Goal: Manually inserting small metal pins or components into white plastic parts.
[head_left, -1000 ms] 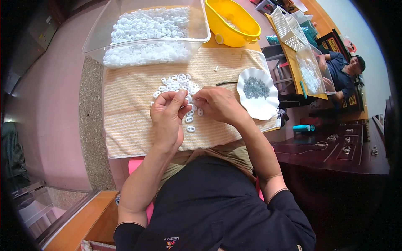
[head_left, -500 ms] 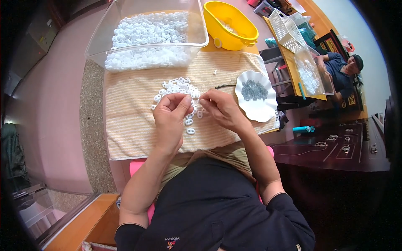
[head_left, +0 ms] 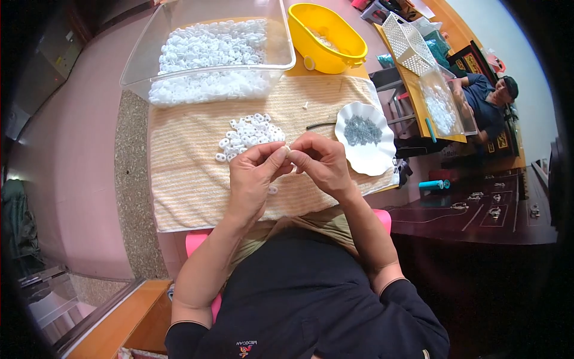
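Observation:
My left hand (head_left: 251,180) and my right hand (head_left: 326,166) meet over the towel with fingertips touching. Both pinch a small whitish piece (head_left: 287,149) between thumb and forefinger; it is too small and covered to make out fully. Just beyond my left fingers lies a pile of small white oval plastic pieces with two holes (head_left: 246,132). One loose oval piece (head_left: 272,190) lies close to my left wrist. Right of my right hand, a white wavy-rimmed plate (head_left: 373,166) bears a heap of tiny grey, shiny parts (head_left: 362,131).
A striped towel (head_left: 185,179) covers the table. A clear bin (head_left: 287,63) full of white pieces and a yellow tub (head_left: 302,36) stand at the back. A dark thin rod (head_left: 321,125) lies by the plate. Another person (head_left: 487,102) sits at a table far right.
My hands have come together at the fingertips; my right hand has turned inward and moved slightly down. The small whitish piece is now between both hands.

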Tool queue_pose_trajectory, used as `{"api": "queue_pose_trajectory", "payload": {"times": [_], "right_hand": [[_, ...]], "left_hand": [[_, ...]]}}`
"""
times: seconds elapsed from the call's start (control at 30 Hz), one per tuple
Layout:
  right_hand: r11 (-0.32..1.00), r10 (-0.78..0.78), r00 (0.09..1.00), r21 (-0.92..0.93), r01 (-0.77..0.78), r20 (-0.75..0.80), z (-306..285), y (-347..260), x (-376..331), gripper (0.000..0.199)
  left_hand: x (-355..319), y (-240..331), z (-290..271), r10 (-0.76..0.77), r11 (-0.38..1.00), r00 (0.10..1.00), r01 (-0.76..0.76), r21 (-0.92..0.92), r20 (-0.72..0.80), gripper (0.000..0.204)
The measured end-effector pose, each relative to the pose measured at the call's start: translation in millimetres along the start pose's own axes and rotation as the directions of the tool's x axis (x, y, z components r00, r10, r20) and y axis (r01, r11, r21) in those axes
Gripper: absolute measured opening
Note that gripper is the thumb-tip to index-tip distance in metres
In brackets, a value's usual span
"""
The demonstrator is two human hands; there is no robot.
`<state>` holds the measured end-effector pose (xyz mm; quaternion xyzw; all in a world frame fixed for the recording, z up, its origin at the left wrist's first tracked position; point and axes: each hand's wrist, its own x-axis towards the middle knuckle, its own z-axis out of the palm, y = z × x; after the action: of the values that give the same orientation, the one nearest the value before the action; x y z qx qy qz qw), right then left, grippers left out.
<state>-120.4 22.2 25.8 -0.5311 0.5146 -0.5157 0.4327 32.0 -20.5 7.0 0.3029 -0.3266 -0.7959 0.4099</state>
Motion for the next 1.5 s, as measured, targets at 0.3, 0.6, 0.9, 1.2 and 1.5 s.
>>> {"api": "queue_pose_trajectory", "payload": {"times": [0.3, 0.6, 0.9, 1.2, 1.5], "right_hand": [[0.949, -0.243, 0.969, -0.217, 0.227, -0.048, 0.0, 3.4, -3.3, 0.010], [0.940, -0.250, 0.966, -0.253, 0.229, -0.057, -2.2, 6.6, -5.9, 0.012], [0.956, -0.220, 0.971, -0.218, 0.196, -0.096, -21.4, 18.3, -6.0, 0.013], [0.889, -0.126, 0.991, -0.447, 0.095, -0.040, -38.6, 10.8, 2.6, 0.015], [0.835, -0.145, 0.986, -0.545, 0.079, -0.078, -48.4, 9.7, -0.8, 0.016]], "left_hand": [[-1.2, -1.6, 2.8, -0.015, 0.996, 1.000, 0.015, -0.087, 0.007, 0.019], [-1.9, -2.7, 2.5, -0.016, 0.996, 0.998, 0.021, -0.085, 0.059, 0.019], [1.2, 1.6, 0.3, -0.070, 0.984, 0.997, 0.061, -0.170, -0.044, 0.017], [3.5, -3.1, -4.5, -0.037, 0.985, 0.995, 0.021, -0.169, -0.090, 0.016], [5.9, -3.3, -6.7, -0.008, 0.984, 0.995, -0.010, -0.177, -0.101, 0.018]]}}
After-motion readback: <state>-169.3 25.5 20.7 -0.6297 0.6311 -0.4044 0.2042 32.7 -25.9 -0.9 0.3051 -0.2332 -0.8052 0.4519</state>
